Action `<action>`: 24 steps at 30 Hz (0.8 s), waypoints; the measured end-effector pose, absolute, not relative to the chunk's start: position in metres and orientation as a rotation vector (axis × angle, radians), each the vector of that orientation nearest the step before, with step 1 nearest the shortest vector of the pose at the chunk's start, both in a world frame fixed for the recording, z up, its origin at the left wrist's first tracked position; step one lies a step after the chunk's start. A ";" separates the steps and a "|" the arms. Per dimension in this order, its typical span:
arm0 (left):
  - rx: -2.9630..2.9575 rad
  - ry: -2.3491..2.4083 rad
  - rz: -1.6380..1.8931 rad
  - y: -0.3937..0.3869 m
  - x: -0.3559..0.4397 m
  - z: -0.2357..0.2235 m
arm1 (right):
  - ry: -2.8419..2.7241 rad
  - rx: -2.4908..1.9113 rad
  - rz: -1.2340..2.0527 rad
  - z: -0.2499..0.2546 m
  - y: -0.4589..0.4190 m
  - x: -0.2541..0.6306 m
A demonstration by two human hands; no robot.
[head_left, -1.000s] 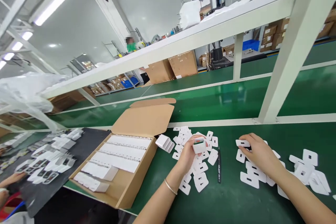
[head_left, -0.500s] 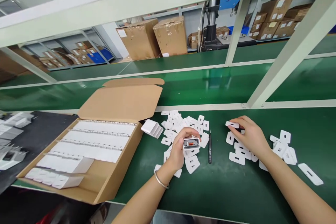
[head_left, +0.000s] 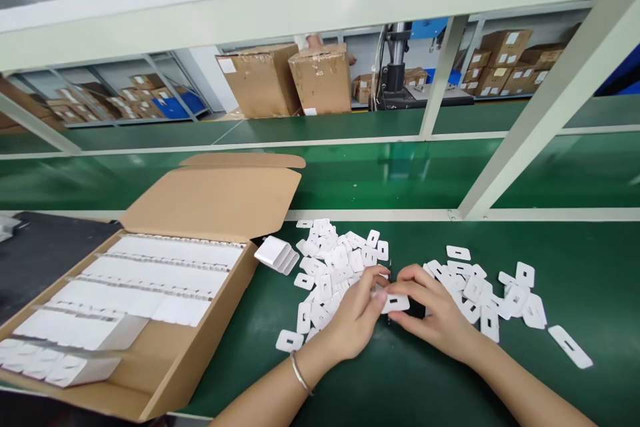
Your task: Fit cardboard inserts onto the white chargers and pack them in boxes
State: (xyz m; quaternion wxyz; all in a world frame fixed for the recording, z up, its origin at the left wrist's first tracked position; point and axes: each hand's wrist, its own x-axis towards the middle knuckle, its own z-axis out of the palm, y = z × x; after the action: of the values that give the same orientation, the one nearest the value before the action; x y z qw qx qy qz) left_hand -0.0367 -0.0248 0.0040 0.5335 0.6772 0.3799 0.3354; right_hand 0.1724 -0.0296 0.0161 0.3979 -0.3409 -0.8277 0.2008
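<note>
"What's leftmost?"
"The cardboard box (head_left: 210, 333), lid open, then loose white pieces (head_left: 325, 288)."
"Left hand (head_left: 356, 320)?"
"Angled up and inward, fingers curled round something white, mostly hidden."
"And the plate (head_left: 401, 307)?"
"Between the hands, slot showing, long axis roughly left to right."
"Right hand (head_left: 435, 312)?"
"Reaching in from lower right, fingers slightly parted, thumb and fingertips pinching the plate's long edges."
"Edges, room?"
"Green benchtop (head_left: 385, 387) shows between the forearms; scattered pieces (head_left: 475, 288) lie beyond the right hand."
</note>
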 end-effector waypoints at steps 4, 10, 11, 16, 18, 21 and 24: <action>1.637 0.929 0.765 -0.026 -0.036 0.004 | -2.090 -0.884 0.557 0.012 -0.031 0.172; 1.662 0.814 0.892 -0.029 -0.034 -0.001 | -2.009 -1.010 0.852 0.016 -0.036 0.170; 1.665 0.805 0.911 -0.030 -0.033 -0.003 | -1.982 -1.028 0.891 0.016 -0.037 0.169; 1.743 0.842 0.971 -0.030 -0.033 -0.020 | -1.832 -1.175 0.970 0.012 -0.040 0.166; 1.862 0.866 0.994 -0.030 -0.035 -0.025 | -1.766 -1.219 1.069 0.010 -0.040 0.166; 2.032 0.865 1.020 -0.031 -0.038 -0.029 | -1.769 -1.147 1.204 0.009 -0.041 0.167; 2.024 0.882 1.116 -0.035 -0.034 -0.032 | -1.805 -1.014 1.228 0.008 -0.040 0.167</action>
State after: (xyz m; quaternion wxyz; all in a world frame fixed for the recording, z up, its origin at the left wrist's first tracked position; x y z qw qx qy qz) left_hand -0.0338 -0.0353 -0.0324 0.3277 0.7730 0.3369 0.4261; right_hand 0.1666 -0.0405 0.0084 0.3592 -0.3932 -0.6998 0.4761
